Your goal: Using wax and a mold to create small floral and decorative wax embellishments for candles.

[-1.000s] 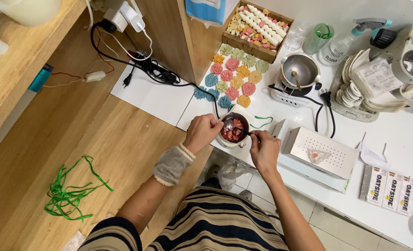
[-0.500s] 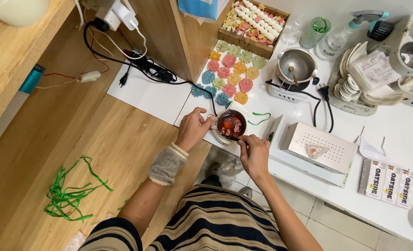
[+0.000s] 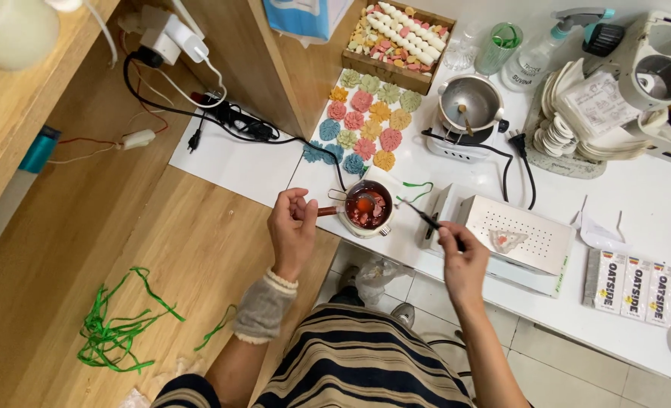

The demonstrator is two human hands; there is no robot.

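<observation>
**At the table's edge, a small pot of red liquid**

At the centre of the frame, a small pot [image 3: 367, 210] of red liquid sat on the near edge of the white table [image 3: 638, 204]. The left hand [image 3: 293, 230] was closed round its wooden handle, fingers curled tight. A little strainer [image 3: 363, 201] lay over the pot. Just right of it, the right hand [image 3: 462, 258] pinched a thin dark tool [image 3: 426, 220], its tip pointing toward the pot. Beside that hand stood a perforated metal box [image 3: 518, 234] with a small pinkish piece on top. Above the pot, coloured flower shapes [image 3: 366, 125] lay in rows, with a metal pot on a heater [image 3: 468, 106] to their right. Green strips [image 3: 116, 325] lay at lower left on the wooden surface.
</observation>
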